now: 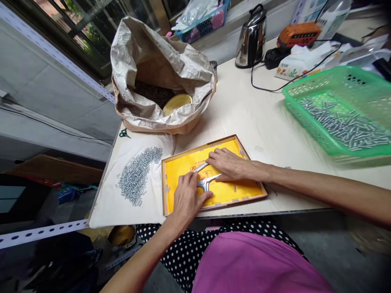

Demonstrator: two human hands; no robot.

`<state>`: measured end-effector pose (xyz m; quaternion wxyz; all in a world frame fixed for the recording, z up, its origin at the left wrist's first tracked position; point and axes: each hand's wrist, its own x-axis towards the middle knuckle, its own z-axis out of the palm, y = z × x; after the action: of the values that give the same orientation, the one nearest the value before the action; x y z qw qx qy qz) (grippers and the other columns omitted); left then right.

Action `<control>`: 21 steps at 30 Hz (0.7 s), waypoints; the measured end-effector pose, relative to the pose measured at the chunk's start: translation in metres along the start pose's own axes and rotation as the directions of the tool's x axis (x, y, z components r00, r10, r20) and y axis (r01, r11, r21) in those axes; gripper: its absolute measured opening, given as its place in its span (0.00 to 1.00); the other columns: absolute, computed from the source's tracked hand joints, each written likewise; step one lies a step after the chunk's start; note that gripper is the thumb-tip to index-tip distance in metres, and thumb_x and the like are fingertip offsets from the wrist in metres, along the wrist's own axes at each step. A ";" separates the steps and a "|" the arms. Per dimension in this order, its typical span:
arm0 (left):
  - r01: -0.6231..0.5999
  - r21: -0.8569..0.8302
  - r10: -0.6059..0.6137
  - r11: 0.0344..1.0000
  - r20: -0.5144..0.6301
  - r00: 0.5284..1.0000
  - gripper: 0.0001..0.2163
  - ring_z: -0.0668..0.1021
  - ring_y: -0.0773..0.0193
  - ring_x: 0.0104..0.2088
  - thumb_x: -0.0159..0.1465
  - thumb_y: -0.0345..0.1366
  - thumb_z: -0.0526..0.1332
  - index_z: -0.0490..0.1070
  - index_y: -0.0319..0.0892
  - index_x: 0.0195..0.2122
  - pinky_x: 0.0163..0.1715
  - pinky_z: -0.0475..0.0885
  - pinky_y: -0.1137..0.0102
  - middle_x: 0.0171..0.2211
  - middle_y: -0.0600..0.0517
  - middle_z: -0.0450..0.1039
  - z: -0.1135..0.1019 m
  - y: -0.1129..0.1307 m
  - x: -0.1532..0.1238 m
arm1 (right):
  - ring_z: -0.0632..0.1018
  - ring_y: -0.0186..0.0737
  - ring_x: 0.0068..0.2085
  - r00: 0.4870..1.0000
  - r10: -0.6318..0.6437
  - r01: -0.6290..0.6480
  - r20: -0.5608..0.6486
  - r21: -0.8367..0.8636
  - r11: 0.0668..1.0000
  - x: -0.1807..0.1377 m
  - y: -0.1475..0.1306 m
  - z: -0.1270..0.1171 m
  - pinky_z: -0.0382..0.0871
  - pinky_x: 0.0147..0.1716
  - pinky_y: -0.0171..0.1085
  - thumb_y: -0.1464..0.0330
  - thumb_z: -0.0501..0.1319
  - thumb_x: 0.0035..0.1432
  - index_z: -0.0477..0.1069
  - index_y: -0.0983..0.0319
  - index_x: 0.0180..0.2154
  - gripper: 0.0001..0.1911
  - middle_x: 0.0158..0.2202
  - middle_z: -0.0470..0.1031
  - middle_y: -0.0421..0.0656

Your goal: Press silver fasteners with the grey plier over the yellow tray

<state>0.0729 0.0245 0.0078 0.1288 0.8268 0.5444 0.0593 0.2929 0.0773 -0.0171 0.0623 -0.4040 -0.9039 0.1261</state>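
In the head view, left hand (187,194) and right hand (227,164) hide the ends of a silver tool (207,182) over the yellow tray (249,190); whether either grip is clenched, I cannot tell. A sack (195,67) blocks the desk (244,112) behind; the green basket (316,132) is cropped.

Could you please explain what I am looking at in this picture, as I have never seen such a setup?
There is no machine here: a camera worn on the person's head looks forward and down at two bare hands. The left hand and right hand both touch a scissors-like tool; how firmly they grip it is hard to tell. They work over a shallow, yellow-lined tray on a pale table. Left of it, a heap of small silvery pieces lies on a white cloth. Beyond the tray stands an open sack; to the right, a green basket holds more silvery pieces.
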 end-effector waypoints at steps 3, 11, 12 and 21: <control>-0.131 0.107 0.124 0.986 0.064 0.990 0.32 0.68 0.47 0.58 0.60 0.40 0.69 0.60 0.38 0.63 0.58 0.68 0.55 0.63 0.40 0.65 0.009 0.008 0.024 | 0.69 0.53 0.49 0.997 0.068 -0.069 0.043 0.021 0.997 -0.001 -0.001 -0.002 0.63 0.46 0.45 0.58 0.71 0.53 0.69 0.66 0.55 0.32 0.50 0.70 0.54; -0.215 0.187 0.188 0.959 0.154 0.970 0.26 0.72 0.49 0.50 0.66 0.43 0.63 0.62 0.37 0.61 0.47 0.72 0.57 0.52 0.42 0.71 0.012 0.009 0.043 | 0.72 0.52 0.47 0.997 0.064 -0.063 0.046 -0.029 0.998 -0.003 -0.010 -0.006 0.66 0.45 0.44 0.60 0.68 0.58 0.72 0.70 0.49 0.24 0.45 0.74 0.54; -0.226 0.182 0.201 0.957 0.146 0.969 0.23 0.72 0.50 0.49 0.66 0.43 0.63 0.63 0.38 0.59 0.46 0.72 0.57 0.51 0.43 0.71 0.012 0.009 0.041 | 0.72 0.51 0.47 0.997 0.063 -0.062 0.044 -0.031 0.998 -0.004 -0.012 -0.005 0.66 0.45 0.44 0.62 0.66 0.60 0.73 0.70 0.48 0.20 0.44 0.74 0.54; -0.290 0.160 0.286 0.943 0.052 0.957 0.09 0.74 0.54 0.42 0.72 0.38 0.55 0.70 0.40 0.45 0.42 0.72 0.60 0.41 0.45 0.75 0.025 0.004 0.036 | 0.74 0.44 0.42 0.999 -0.003 -0.001 0.053 0.070 0.998 -0.003 -0.011 0.011 0.64 0.42 0.41 0.70 0.54 0.69 0.73 0.66 0.40 0.10 0.39 0.76 0.49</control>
<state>0.0970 0.0521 -0.0163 0.0570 0.9060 0.4189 0.0204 0.2850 0.0662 -0.0245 0.0527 -0.3975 -0.9005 0.1684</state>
